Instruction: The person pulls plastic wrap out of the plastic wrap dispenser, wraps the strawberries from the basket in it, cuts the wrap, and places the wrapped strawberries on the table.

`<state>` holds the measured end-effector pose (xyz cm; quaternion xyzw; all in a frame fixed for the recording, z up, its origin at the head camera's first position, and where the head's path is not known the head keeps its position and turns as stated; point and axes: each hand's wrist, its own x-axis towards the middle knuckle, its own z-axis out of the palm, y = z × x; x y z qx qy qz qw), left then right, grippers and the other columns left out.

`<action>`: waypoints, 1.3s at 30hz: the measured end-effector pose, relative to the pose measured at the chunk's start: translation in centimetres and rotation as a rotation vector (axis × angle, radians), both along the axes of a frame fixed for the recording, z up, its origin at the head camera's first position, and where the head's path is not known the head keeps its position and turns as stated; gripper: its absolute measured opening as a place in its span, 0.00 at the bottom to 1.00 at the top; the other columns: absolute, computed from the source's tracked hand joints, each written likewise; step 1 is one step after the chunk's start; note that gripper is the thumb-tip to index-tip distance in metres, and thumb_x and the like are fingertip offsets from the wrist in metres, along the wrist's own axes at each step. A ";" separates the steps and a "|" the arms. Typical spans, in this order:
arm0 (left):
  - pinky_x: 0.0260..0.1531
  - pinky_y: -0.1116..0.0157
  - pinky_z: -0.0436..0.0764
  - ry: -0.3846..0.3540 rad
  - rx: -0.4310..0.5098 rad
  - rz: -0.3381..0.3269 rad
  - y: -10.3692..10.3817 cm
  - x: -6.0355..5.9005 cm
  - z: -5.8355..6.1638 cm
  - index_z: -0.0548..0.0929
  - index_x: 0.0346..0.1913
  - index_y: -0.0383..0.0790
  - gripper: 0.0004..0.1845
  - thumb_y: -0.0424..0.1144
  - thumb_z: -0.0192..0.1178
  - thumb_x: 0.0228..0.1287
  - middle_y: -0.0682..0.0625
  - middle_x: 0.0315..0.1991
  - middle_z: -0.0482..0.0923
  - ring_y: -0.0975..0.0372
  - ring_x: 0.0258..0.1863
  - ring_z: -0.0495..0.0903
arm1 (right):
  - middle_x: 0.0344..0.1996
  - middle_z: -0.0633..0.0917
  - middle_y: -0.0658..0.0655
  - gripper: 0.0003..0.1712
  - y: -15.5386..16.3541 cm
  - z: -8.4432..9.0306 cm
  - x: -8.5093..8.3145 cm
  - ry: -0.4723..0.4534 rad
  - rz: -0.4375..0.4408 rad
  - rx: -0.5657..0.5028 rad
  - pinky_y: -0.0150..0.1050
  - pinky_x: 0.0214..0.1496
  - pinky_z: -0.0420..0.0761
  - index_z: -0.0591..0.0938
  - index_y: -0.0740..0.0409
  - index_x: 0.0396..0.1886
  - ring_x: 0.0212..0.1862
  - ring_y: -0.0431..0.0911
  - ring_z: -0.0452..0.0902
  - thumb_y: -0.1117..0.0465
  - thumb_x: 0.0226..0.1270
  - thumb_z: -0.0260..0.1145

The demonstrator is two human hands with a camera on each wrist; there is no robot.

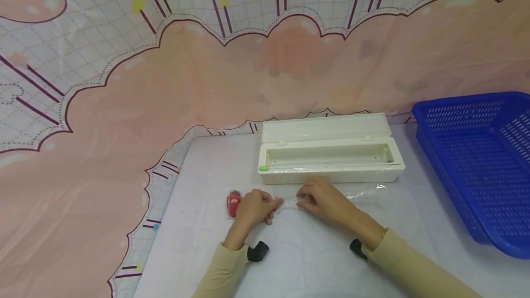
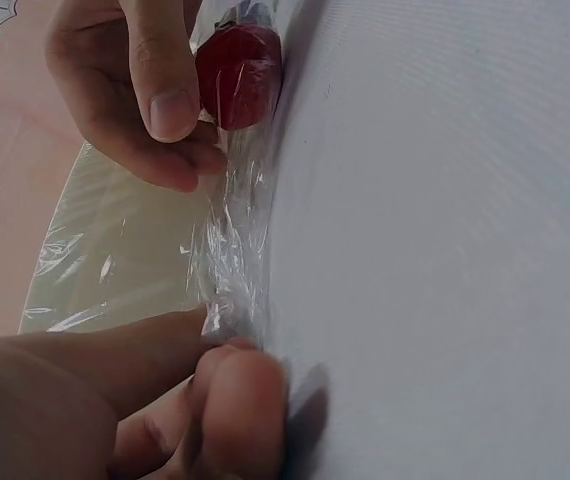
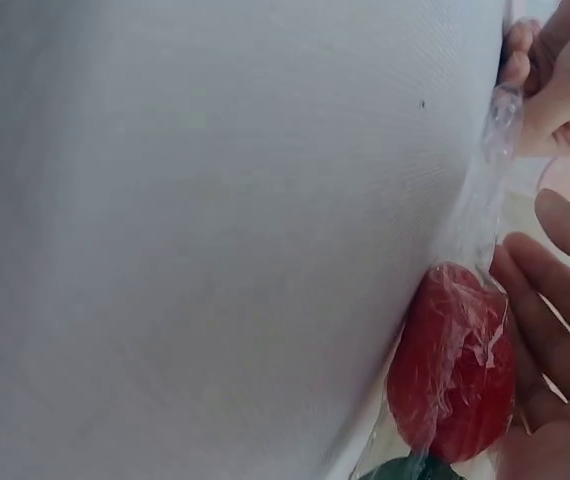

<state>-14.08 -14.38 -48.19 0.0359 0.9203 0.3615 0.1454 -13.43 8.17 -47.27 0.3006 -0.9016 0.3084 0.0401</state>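
Observation:
My left hand (image 1: pixel 256 208) pinches one gathered end of clear plastic wrap (image 2: pixel 235 210) between thumb and fingers. Inside that wrap lies a red strawberry (image 3: pixel 452 370) with a green top, beside my right hand (image 1: pixel 325 199); in the head view the hand hides it. The right hand's fingers are loosely bent and spread, near or touching the wrap, without closing round the fruit. Another wrapped strawberry (image 1: pixel 233 203) rests on the table just left of my left hand. More wrap (image 1: pixel 368 194) stretches right from under the right hand, in front of the dispenser.
Behind the hands stands a long white wrap dispenser (image 1: pixel 331 177), its lid (image 1: pixel 325 128) raised and a green slider (image 1: pixel 263 168) at its left end. A blue plastic basket (image 1: pixel 447 183) is at the right. Patterned cloth hangs behind the white table (image 1: pixel 298 266).

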 end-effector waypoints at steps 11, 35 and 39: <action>0.16 0.69 0.65 -0.028 0.015 -0.002 0.0 0.1 0.2 0.80 0.18 0.44 0.21 0.53 0.66 0.63 0.56 0.11 0.75 0.66 0.10 0.77 | 0.23 0.85 0.46 0.07 -1.1 -0.6 0.2 0.181 -0.036 0.134 0.41 0.41 0.75 0.87 0.53 0.24 0.32 0.44 0.73 0.58 0.52 0.78; 0.17 0.69 0.69 -0.024 0.026 -0.024 0.0 -0.1 0.4 0.81 0.21 0.42 0.20 0.51 0.66 0.64 0.56 0.11 0.76 0.67 0.10 0.77 | 0.31 0.87 0.50 0.07 -3.2 0.0 1.5 0.122 -0.025 0.218 0.38 0.41 0.79 0.88 0.56 0.34 0.35 0.45 0.76 0.58 0.59 0.74; 0.18 0.68 0.70 -0.026 0.035 -0.026 -0.2 -0.1 0.3 0.81 0.20 0.42 0.20 0.51 0.66 0.64 0.56 0.11 0.76 0.67 0.10 0.77 | 0.27 0.83 0.49 0.06 -4.0 0.0 1.4 0.007 -0.044 0.127 0.36 0.35 0.78 0.87 0.57 0.30 0.32 0.43 0.77 0.59 0.63 0.71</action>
